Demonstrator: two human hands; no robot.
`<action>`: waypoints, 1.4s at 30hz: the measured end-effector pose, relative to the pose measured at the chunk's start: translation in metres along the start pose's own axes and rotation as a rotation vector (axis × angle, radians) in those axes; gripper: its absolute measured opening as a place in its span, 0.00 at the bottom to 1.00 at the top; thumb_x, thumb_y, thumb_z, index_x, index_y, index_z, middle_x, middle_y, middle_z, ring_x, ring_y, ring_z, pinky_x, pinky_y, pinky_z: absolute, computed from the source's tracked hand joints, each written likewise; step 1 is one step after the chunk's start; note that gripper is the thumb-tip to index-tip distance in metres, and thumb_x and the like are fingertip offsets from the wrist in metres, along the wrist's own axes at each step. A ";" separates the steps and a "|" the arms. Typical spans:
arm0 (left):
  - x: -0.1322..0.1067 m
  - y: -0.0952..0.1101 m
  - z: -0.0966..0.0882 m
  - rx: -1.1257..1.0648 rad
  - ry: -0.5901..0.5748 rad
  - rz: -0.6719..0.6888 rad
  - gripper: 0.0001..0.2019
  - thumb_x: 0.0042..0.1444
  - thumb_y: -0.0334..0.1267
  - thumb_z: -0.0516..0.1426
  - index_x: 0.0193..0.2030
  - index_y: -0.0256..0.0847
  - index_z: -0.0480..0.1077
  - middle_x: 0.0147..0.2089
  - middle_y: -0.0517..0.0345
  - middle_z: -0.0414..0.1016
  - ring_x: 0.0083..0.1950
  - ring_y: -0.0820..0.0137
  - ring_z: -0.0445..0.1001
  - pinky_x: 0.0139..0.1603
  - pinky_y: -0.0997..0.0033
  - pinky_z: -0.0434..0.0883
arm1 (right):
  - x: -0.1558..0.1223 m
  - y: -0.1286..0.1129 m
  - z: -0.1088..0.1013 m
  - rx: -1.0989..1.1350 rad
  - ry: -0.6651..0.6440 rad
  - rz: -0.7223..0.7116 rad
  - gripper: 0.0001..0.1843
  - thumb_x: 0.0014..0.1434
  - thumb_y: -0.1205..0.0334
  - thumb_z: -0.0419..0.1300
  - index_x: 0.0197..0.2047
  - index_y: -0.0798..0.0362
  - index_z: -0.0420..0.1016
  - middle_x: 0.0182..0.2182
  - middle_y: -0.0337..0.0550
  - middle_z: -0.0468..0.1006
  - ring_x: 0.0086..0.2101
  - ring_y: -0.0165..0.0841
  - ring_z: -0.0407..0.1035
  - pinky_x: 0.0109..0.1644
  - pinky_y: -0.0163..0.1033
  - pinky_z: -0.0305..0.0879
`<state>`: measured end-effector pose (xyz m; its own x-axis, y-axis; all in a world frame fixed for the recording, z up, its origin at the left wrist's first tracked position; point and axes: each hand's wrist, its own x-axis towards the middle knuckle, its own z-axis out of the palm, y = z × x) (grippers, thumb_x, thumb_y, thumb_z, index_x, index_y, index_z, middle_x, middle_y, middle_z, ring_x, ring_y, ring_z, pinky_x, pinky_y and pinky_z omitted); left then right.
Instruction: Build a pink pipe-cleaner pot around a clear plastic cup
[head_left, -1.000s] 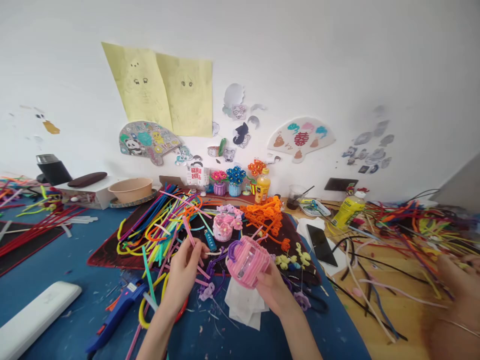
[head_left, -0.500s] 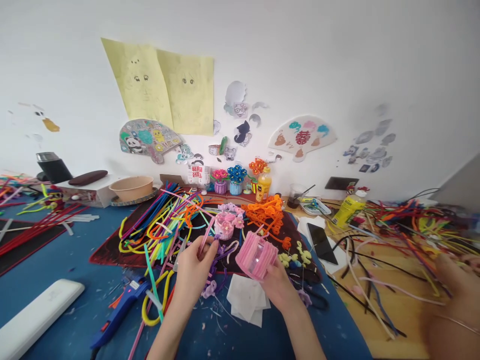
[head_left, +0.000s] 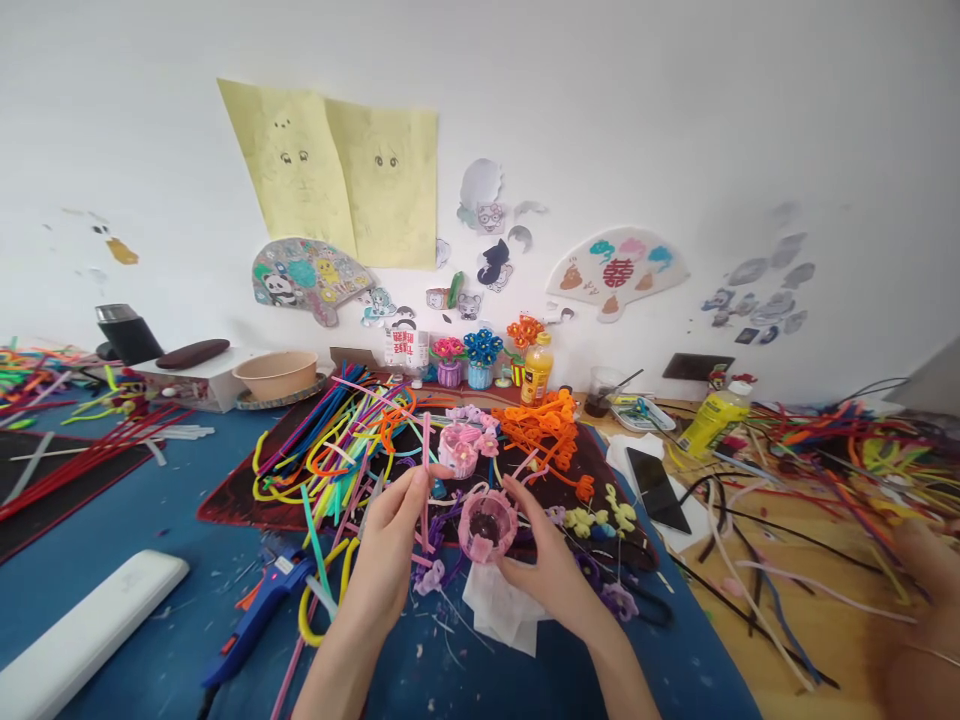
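Between thumb and forefinger, my left hand (head_left: 396, 535) pinches a pink pipe cleaner (head_left: 426, 470), which stands nearly upright. My right hand (head_left: 544, 560) grips the side of a small clear cup (head_left: 487, 528) wrapped in pink pipe cleaners. The cup's round opening faces me, with a pink piece across its lower rim. Just behind the hands sits a finished pink and lilac flower pot (head_left: 459, 448). Purple pipe-cleaner flowers (head_left: 431, 578) lie under and beside my hands, partly hidden. White tissues (head_left: 502, 610) rest below the cup.
A blue hot glue gun (head_left: 259, 615) and a white case (head_left: 94, 635) lie at left. Bundled pipe cleaners (head_left: 337, 430) and orange pieces (head_left: 544, 430) cover the dark mat. At right are a phone (head_left: 658, 488), a yellow bottle (head_left: 714, 418) and another person's blurred hand (head_left: 930, 550).
The pink cup has turned from showing its side to showing its opening. My left hand has raised the pipe cleaner upright beside it. The view has shifted slightly.
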<state>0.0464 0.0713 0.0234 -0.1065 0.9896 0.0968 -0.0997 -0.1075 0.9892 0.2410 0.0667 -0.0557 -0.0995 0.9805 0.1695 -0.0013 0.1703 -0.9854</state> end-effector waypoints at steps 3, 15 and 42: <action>-0.004 0.006 0.000 -0.085 -0.025 -0.001 0.18 0.57 0.55 0.60 0.33 0.41 0.75 0.25 0.65 0.63 0.27 0.75 0.61 0.28 0.77 0.62 | -0.014 -0.016 0.010 -0.037 0.201 -0.114 0.31 0.55 0.67 0.68 0.61 0.42 0.70 0.44 0.42 0.76 0.46 0.39 0.70 0.58 0.46 0.64; -0.043 -0.005 0.020 -0.290 0.072 0.052 0.14 0.50 0.50 0.69 0.34 0.41 0.79 0.22 0.63 0.74 0.24 0.76 0.69 0.26 0.79 0.67 | -0.020 -0.060 0.070 0.853 0.365 0.129 0.16 0.37 0.53 0.81 0.23 0.53 0.84 0.14 0.38 0.75 0.17 0.23 0.67 0.21 0.26 0.64; -0.043 -0.011 0.024 -0.270 -0.320 -0.075 0.18 0.55 0.49 0.66 0.20 0.41 0.75 0.24 0.56 0.72 0.28 0.69 0.66 0.28 0.72 0.62 | 0.000 -0.075 0.036 0.594 0.092 0.002 0.16 0.48 0.48 0.75 0.26 0.54 0.86 0.16 0.39 0.72 0.19 0.27 0.59 0.22 0.34 0.53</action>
<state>0.0762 0.0327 0.0114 0.2191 0.9708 0.0974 -0.3560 -0.0134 0.9344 0.2053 0.0509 0.0180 -0.0134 0.9897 0.1424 -0.5595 0.1106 -0.8214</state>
